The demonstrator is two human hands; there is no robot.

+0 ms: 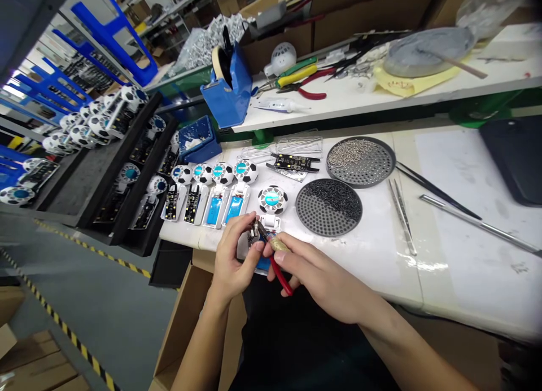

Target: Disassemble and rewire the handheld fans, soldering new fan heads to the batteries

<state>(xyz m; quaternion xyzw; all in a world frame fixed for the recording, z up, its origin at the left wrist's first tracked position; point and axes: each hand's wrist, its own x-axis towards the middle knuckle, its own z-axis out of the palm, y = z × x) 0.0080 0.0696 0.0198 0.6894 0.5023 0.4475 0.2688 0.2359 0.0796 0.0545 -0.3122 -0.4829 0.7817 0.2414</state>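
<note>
Near the bench's front edge, my right hand (315, 269) is closed around red-handled pliers (280, 275), part of whose grip looks wrapped in a yellowish covering. The jaws point at a small metallic part (254, 232), pinched in the fingertips of my left hand (232, 261); its exact kind is hard to make out. Beneath both hands lies a white housing with a blue part (262, 263), mostly hidden. Just beyond it sits a soccer-ball-patterned head (272, 200). Left of that stand several similar ball heads (222, 173) with white bodies, some showing black circuit boards (192, 203).
Two round perforated trays hold dark screws (334, 202) and silver screws (353, 154). Tweezers (402, 216) and a metal rod (478, 224) lie to the right. A blue tape dispenser (231, 89) stands on the raised shelf (342, 106). Black racks (95, 179) are at left.
</note>
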